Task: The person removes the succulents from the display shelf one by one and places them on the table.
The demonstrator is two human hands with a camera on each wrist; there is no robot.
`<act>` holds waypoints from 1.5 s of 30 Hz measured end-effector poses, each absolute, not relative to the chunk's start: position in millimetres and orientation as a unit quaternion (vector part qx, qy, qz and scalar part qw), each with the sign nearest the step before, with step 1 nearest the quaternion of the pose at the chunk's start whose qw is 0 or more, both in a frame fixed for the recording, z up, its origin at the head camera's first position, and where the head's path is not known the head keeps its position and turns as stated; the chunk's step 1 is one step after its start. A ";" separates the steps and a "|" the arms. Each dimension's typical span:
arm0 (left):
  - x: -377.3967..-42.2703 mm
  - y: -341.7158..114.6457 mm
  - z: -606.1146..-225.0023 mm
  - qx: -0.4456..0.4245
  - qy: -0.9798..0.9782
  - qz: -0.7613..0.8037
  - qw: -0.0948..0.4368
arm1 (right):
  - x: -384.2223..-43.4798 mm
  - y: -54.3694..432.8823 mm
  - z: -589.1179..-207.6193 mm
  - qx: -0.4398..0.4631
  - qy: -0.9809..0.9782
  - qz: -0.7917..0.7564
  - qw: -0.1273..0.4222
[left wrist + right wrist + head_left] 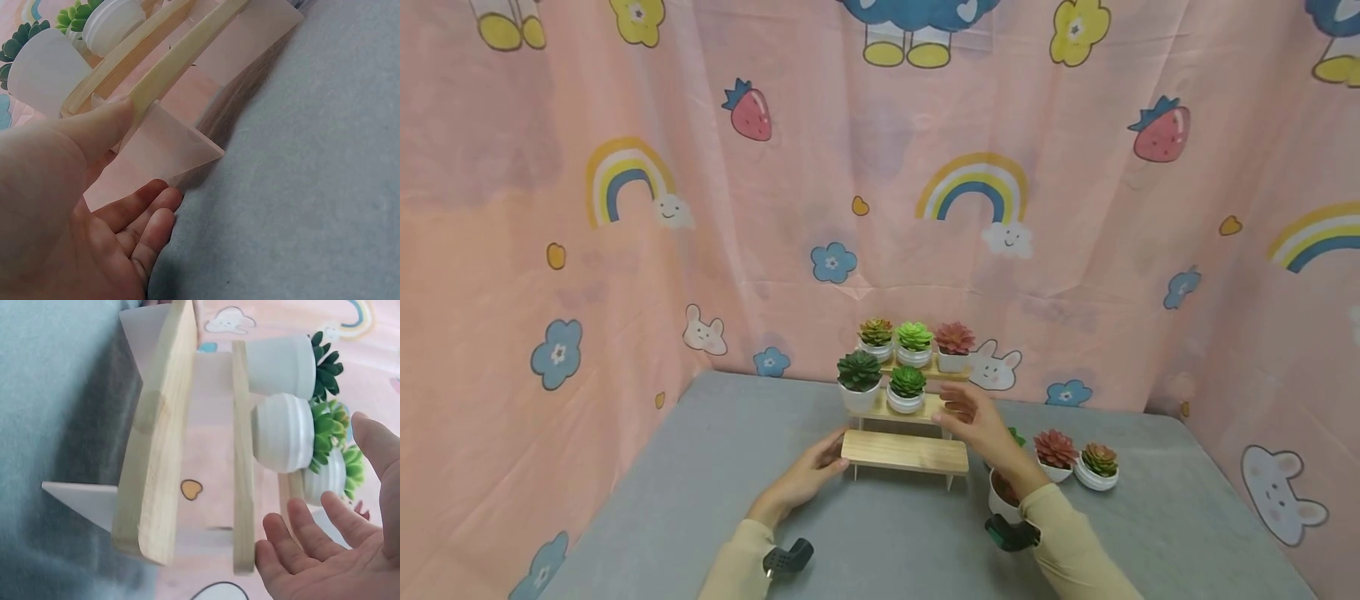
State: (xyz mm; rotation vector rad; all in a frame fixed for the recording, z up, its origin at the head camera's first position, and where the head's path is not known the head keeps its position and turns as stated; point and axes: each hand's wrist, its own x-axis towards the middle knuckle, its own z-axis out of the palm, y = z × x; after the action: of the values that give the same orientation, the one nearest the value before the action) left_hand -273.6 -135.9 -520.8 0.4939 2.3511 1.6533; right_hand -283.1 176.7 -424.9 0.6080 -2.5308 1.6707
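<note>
A three-tier wooden plant stand [904,452] with pale side supports stands on the grey table. My left hand [808,473] holds the left end of its lowest board, thumb at the board's edge [156,81] and the other fingers loosely bent beside the support. My right hand [976,421] hovers at the right end of the middle board [244,462], fingers spread and nothing in them. On that board sit a dark green succulent [859,377] and a bright green succulent [907,387], both in white pots. The bare lowest board is in front.
Along the top board stand an orange-green succulent [876,333], a light green one [913,337] and a red one [955,342]. Right of the stand are a red succulent [1056,450], an orange-green succulent [1097,462] and a white pot [1002,500] partly behind my right forearm. A pink printed curtain [880,167] hangs behind.
</note>
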 end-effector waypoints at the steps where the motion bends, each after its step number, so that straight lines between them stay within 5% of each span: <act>1: -273.5 -136.1 -520.8 0.171 0.802 0.562 0.111 | -284.3 174.3 -425.1 0.194 -0.818 0.541 0.025; 45: -275.4 -135.5 -522.0 0.159 0.798 0.570 0.115 | -311.4 120.8 -437.5 0.106 -0.846 0.518 0.070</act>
State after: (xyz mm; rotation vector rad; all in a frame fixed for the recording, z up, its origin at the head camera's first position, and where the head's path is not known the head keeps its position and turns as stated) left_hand -275.4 -135.5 -522.0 0.4664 2.3368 1.6707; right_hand -311.4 120.8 -437.5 0.3202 -2.5459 1.5590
